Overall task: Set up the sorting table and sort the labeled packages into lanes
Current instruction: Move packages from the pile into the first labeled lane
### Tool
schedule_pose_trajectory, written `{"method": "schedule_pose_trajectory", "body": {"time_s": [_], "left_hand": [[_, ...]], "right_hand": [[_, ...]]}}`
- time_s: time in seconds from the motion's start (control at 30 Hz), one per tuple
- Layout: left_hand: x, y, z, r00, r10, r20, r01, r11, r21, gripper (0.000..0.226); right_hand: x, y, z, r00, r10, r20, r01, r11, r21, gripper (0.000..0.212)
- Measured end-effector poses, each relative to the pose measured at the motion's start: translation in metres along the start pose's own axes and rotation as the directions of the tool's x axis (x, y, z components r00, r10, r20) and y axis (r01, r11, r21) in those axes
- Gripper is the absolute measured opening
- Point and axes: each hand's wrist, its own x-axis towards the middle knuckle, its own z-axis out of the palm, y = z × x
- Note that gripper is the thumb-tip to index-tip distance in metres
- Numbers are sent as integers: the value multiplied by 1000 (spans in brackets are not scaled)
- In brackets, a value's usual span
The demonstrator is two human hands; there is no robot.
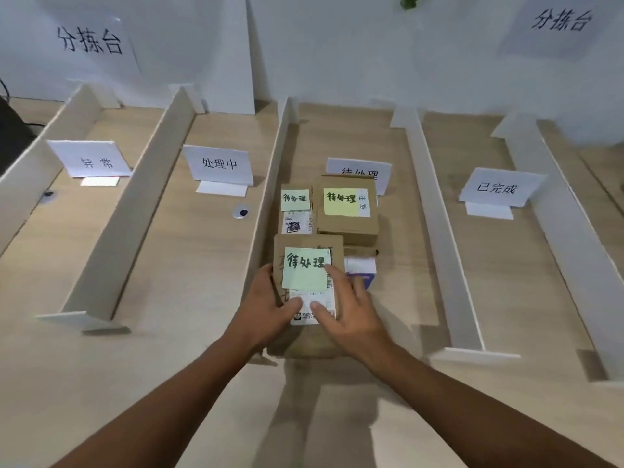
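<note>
Package (304, 344) with green 待处理 note lies on the table (169, 366), near end of the lane whose sign (359, 167) reads the same, so lane looks correct. Left grip (266, 305) clamps its left edge; right grip (347, 309) is unclenched, fingers flat on top. Likely squaring it up toward the yellow-note box (344, 217).

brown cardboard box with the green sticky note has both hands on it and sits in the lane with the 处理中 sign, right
Wrong lane. In the head view the brown cardboard box with the green sticky note sits in the lane with the white 待处理 sign, one lane right of the white 处理中 sign. The left hand and right hand are both on it.
</note>
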Motion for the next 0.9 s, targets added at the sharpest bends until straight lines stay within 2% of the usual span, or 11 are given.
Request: {"method": "schedule_pose_trajectory", "body": {"time_s": [0.17, 0.27, 0.53, 0.9], "left_hand": [[21, -10, -15, 999, -34, 36, 34, 999, 4, 65], [21, -11, -18, 997, -58, 44, 58, 998, 2, 65], [14, -17, -25, 993, -115, 33, 115, 993, 0, 78], [9, -8, -27, 986, -165, 26, 164, 986, 28, 72]], "right_hand": [[8, -6, 23, 996, -17, -85, 14, 999, -34, 69], [7, -8, 28, 998, 16, -63, -17, 1000, -7, 71], [-7, -16, 37, 1000, -12, -29, 14, 998, 69, 69], [-7, -10, 46, 1000, 13, 26, -15, 995, 100, 68]]}}
